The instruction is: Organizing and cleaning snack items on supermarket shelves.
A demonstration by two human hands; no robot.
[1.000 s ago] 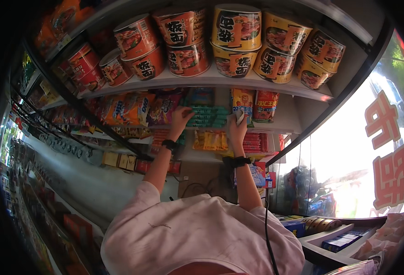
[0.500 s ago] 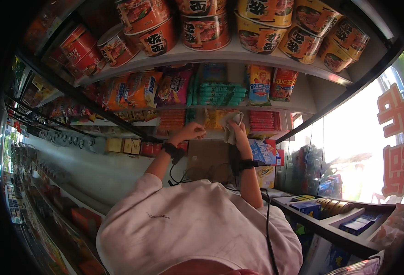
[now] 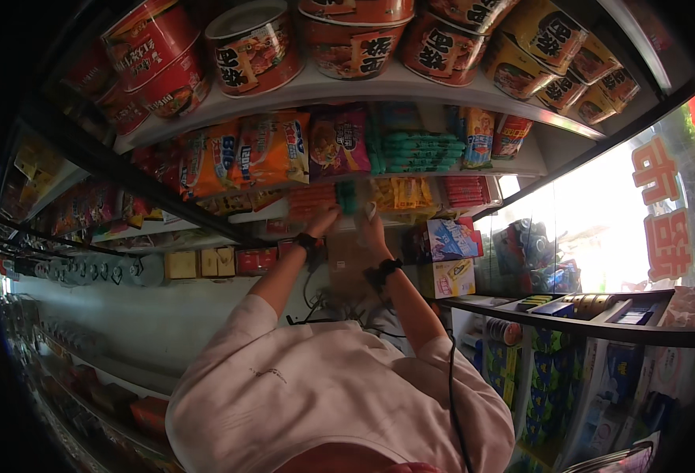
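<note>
The shelf unit (image 3: 363, 98) takes up most of the upper view in front of you, its boards curving with the lens. On your right is the bright window (image 3: 556, 209), and along the lower edge spreads your pale shirt (image 3: 339, 386).

On the upper board the tubs (image 3: 257, 63) are mostly stacked, red and orange at left and middle, yellow toward the right. One board down, the orange bags (image 3: 272, 150) stand beside a purple bag (image 3: 339, 140), and right of that the green packs (image 3: 422, 151) lie in a stack. A blue-and-red box (image 3: 451, 239) sits low, well to the right of your hands.

On the board below the bags, the red sticks (image 3: 312, 201) lie to the left, with the yellow packs (image 3: 401, 193) farther right. Your left hand (image 3: 324, 221) is at the front of the red sticks; it is blurred, so you cannot tell whether it grips anything. Your right hand (image 3: 371, 230) is in front of the yellow packs, clenched around the cloth (image 3: 372, 210), of which only a small pale part shows at the fingers. The small green bundle (image 3: 346, 197) lies just right of the red sticks, between your two hands and slightly beyond them.
</note>
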